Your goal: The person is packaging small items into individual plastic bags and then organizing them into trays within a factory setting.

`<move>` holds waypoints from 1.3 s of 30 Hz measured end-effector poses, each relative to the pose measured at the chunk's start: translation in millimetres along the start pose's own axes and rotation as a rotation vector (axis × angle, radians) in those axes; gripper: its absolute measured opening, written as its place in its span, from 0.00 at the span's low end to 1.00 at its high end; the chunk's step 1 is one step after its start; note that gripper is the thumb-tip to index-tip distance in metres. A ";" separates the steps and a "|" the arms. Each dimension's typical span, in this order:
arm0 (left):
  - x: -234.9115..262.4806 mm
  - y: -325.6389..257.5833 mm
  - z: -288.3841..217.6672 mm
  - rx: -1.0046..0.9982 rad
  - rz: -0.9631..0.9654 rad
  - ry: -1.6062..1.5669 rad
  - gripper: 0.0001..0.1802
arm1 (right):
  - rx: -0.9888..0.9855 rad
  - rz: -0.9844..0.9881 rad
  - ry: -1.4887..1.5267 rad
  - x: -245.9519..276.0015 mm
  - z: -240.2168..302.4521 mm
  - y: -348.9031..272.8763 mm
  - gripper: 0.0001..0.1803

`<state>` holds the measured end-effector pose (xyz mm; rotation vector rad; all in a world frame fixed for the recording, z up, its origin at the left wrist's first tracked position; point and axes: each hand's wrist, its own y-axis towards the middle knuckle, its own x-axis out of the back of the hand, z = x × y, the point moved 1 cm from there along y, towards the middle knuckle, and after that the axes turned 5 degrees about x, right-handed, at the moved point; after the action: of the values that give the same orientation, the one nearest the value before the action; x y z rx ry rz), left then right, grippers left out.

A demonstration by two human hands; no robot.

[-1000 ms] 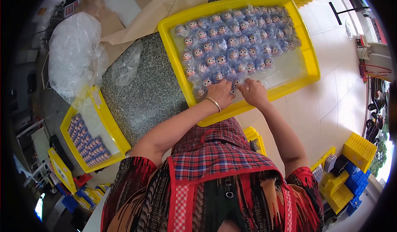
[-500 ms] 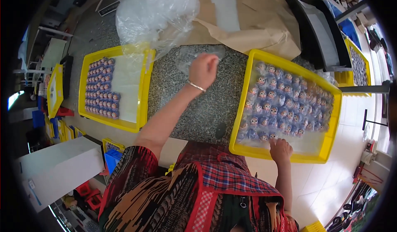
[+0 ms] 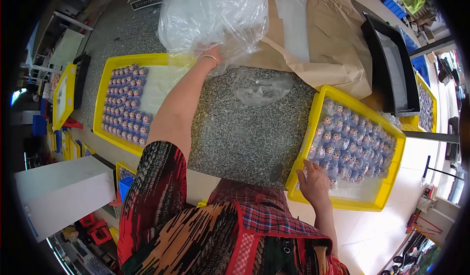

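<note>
My left hand (image 3: 210, 54) reaches into a big heap of thin clear plastic bags (image 3: 215, 15) beyond the left tray; the plastic covers its fingers, so its grip is hidden. My right hand (image 3: 316, 183) is over the near left corner of the right yellow tray (image 3: 364, 204), fingers stretched and apart, beside small figurines wrapped in clear bags (image 3: 350, 143). Rows of similar blue-and-pink figurines (image 3: 125, 98), apparently unwrapped, stand in the left yellow tray (image 3: 100, 106). One crumpled clear bag (image 3: 262, 88) lies on the speckled grey tabletop (image 3: 245, 138) between the trays.
Brown paper (image 3: 338, 45) spreads across the back of the table. A black tray (image 3: 391, 69) leans at the back right, near a metal bar (image 3: 431, 136). White cabinet (image 3: 68, 189) at the left; more yellow trays sit on both sides.
My left hand has moved left and away from me, from above the loose bag into the plastic heap. My right hand has shifted left along the right tray's near edge. The view has shifted too.
</note>
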<state>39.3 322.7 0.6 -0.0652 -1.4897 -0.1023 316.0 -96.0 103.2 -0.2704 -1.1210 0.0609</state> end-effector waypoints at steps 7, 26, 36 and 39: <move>43.9 -95.5 1.7 0.012 -0.113 -0.898 0.09 | 0.069 -0.057 0.200 1.4 27.3 14.1 0.18; 47.5 -270.7 -5.7 0.342 0.686 -2.349 0.20 | 0.532 -0.281 0.467 -59.2 96.3 88.6 0.27; 22.7 -302.1 -1.7 0.478 0.577 -2.024 0.19 | 0.036 -0.250 0.899 -117.5 41.8 92.5 0.21; 44.5 -301.4 -4.3 0.580 0.513 -1.737 0.19 | 0.047 -0.223 0.858 -121.6 44.0 89.9 0.20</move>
<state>14.4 21.4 38.7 -0.0603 -3.0835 1.0599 231.4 -23.5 -8.0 -0.1031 -0.2894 -0.2118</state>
